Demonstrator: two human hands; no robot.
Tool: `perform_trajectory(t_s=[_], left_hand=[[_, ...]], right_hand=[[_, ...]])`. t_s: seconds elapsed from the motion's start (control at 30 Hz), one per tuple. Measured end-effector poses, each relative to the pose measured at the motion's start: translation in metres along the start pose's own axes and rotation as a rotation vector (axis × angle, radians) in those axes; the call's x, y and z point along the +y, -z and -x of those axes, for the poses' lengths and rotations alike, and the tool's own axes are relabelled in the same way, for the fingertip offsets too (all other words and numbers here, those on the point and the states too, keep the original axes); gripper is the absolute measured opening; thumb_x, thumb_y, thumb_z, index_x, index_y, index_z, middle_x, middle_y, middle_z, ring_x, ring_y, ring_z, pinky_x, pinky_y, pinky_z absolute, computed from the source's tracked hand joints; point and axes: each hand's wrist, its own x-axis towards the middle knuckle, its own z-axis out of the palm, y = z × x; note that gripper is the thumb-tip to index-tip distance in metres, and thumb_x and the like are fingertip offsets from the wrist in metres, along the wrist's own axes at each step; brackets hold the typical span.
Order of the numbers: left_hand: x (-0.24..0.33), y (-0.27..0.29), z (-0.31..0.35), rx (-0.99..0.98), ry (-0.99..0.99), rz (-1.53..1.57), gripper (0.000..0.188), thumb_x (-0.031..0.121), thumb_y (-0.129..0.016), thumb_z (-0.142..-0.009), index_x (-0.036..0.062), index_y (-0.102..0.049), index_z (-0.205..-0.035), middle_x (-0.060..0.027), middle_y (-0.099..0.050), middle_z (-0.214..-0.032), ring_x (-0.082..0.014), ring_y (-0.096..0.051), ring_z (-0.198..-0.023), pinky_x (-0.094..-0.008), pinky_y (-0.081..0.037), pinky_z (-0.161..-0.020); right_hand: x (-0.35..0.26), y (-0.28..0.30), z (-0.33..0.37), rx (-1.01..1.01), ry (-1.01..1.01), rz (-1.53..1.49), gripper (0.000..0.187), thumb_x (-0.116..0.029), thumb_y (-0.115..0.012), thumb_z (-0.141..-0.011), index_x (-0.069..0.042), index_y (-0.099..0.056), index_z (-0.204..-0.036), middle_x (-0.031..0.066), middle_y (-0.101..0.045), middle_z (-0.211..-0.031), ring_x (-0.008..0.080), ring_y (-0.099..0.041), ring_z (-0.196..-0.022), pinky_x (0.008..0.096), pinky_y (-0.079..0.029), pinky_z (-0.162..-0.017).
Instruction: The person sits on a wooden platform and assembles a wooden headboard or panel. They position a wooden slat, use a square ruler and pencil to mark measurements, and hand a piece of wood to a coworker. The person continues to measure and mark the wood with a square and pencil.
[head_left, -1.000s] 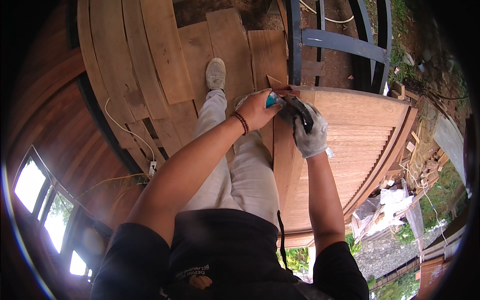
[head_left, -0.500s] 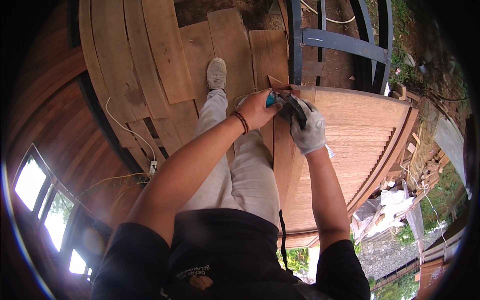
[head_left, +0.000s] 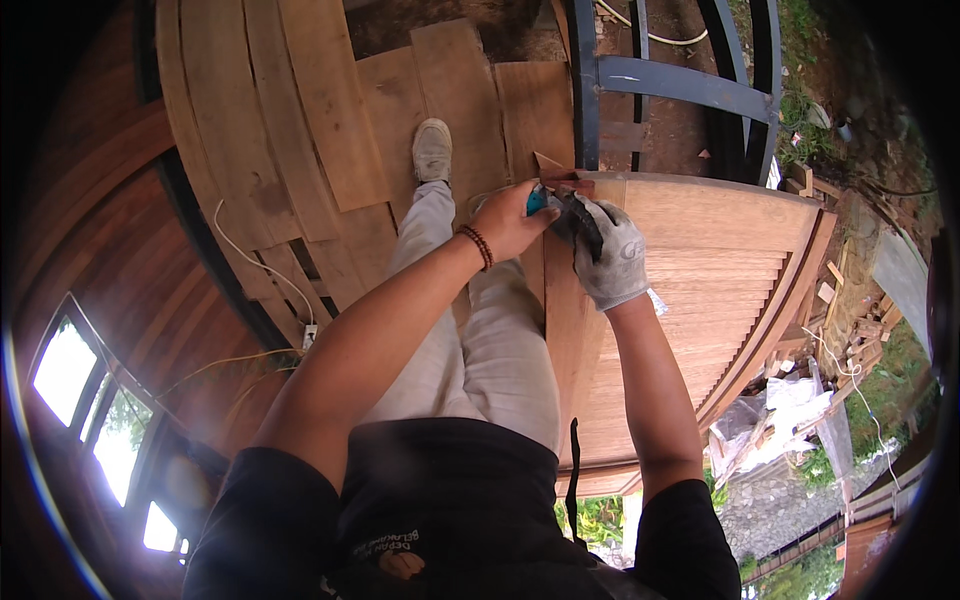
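Note:
A teal and black hand-held power tool (head_left: 536,201) is in both my hands, at the far corner of a slatted wooden panel (head_left: 700,235). My bare left hand (head_left: 506,222) is closed around its teal end, with a beaded bracelet (head_left: 477,246) at the wrist. Over its dark part, my right hand (head_left: 614,258) in a grey-white glove has its fingers curled. Much of the tool is hidden by the fingers, so its exact kind cannot be made out. Just beyond it shows the reddish-brown end of a wooden piece (head_left: 572,184).
Loose floor planks (head_left: 310,110) lie under and left of my feet, with gaps between some. A white cable (head_left: 262,264) runs across them to a socket. Beyond the panel stands a dark metal frame (head_left: 690,88). Wood scraps (head_left: 868,335) litter the ground at right.
Both hands and the tool have shifted slightly to the left along the panel's corner. The grip looks the same.

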Motion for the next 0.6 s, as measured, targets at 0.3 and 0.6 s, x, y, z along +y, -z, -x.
perform_trajectory(t_s=[0.3,0.6], left_hand=[[0.000,0.000,-0.002,-0.025,0.056,-0.039,0.030,0.029,-0.064,-0.093,0.0006,-0.057,-0.100,-0.0062,-0.063,-0.069,-0.0128,-0.061,-0.061,-0.0299,-0.048,-0.056],[-0.013,-0.006,-0.004,0.004,0.031,-0.050,0.028,0.029,-0.064,-0.092,0.0018,-0.055,-0.092,-0.0062,-0.062,-0.070,-0.0139,-0.061,-0.061,-0.0305,-0.049,-0.059]], right_hand=[[0.001,-0.004,0.004,0.020,-0.016,-0.022,0.043,0.002,-0.059,-0.075,-0.006,-0.062,-0.117,0.0201,-0.064,-0.103,0.0402,-0.062,-0.094,0.0459,-0.051,-0.082],[0.020,0.032,0.044,-0.160,-0.112,0.159,0.042,-0.004,-0.061,-0.074,-0.009,-0.063,-0.116,0.0176,-0.064,-0.097,0.0379,-0.061,-0.091,0.0469,-0.048,-0.084]])
